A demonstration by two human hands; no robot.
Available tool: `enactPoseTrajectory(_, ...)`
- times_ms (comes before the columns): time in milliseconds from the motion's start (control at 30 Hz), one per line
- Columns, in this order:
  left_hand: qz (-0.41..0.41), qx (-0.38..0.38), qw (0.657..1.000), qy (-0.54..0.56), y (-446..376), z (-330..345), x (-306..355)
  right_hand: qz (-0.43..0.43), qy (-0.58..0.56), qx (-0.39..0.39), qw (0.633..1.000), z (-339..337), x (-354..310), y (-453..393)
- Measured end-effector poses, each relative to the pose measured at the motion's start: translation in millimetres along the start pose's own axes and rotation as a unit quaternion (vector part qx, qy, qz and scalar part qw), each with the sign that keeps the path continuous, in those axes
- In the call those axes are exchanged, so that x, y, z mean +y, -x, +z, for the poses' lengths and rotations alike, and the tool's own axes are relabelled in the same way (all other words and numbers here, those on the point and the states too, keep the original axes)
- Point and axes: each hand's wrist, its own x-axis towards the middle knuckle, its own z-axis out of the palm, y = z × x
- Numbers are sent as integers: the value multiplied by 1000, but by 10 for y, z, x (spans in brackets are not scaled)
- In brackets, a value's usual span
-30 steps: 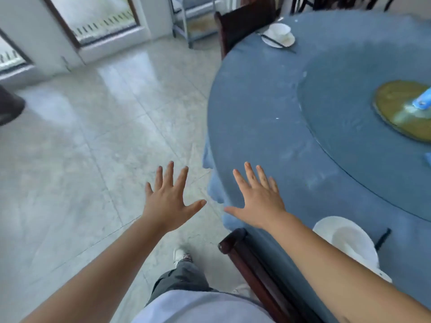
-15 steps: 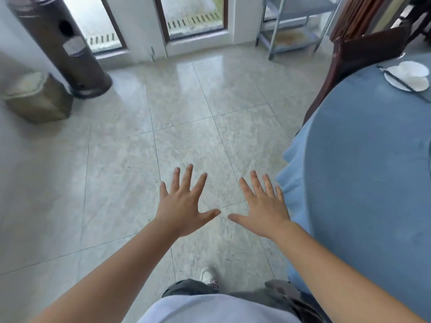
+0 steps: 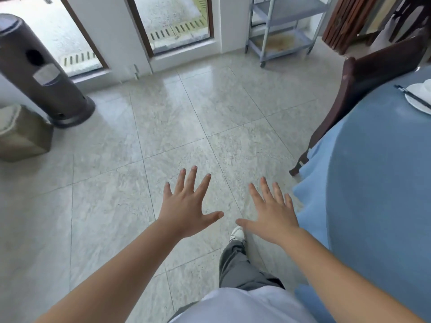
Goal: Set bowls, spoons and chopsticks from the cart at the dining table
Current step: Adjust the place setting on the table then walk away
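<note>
Cart [image 3: 283, 31] ahead; dining table [image 3: 377, 183] right, chair [image 3: 363, 89] beside.

Two hands (empty) [image 3: 186, 206] [image 3: 271, 213], one chair [image 3: 363, 85], one cart [image 3: 279, 26].

Bare floor [image 3: 177, 127] ahead; dining table [image 3: 377, 183] and chair [image 3: 363, 87] crowd right.

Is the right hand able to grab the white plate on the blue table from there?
Probably not yet. The right hand hangs open over the floor, well short of the white plate at the table's far edge. Nothing blocks it; it is just far away.
</note>
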Motion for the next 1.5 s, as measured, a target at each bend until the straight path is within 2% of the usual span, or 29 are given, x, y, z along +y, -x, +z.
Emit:
enactPoseTrajectory(167, 6, -6, 1000, -9, -1225, -358, 17, -7, 0, -22, 1000, -556, 272, -997)
enactPoseTrajectory(367, 32, 6, 999, 1, -2552, -782, 186, 9, 16, -3, 1000, -1376, 697, -2021)
enactPoseTrajectory(567, 95, 18, 995, -17, -4146, -1031, 256, 75, 1, 33, 997, -1948, 1211, -3165)
enactPoseTrajectory(800, 203, 16, 978, -35, -6234, -1463, 542, 206, -36, 91, 974, -2653, 1894, -4374)
enactPoseTrajectory(1000, 326, 15, 944, -45, -7634, -1941, 1395, 296, -92, 150, 939, -3288, 2524, -4858)
enactPoseTrajectory(1233, 447, 11, 891, -78, -8999, -2070, 2879, 411, -114, 194, 884, -3779, 3816, -5322)
enactPoseTrajectory(1400, 526, -12, 842, -116, -9586, -2162, 3846, 480, -138, 195, 844, -3937, 4575, -5314)
enactPoseTrajectory(1500, 582, -23, 803, -125, -9774, -2173, 4492, 542, -160, 197, 801, -3980, 4834, -5155)
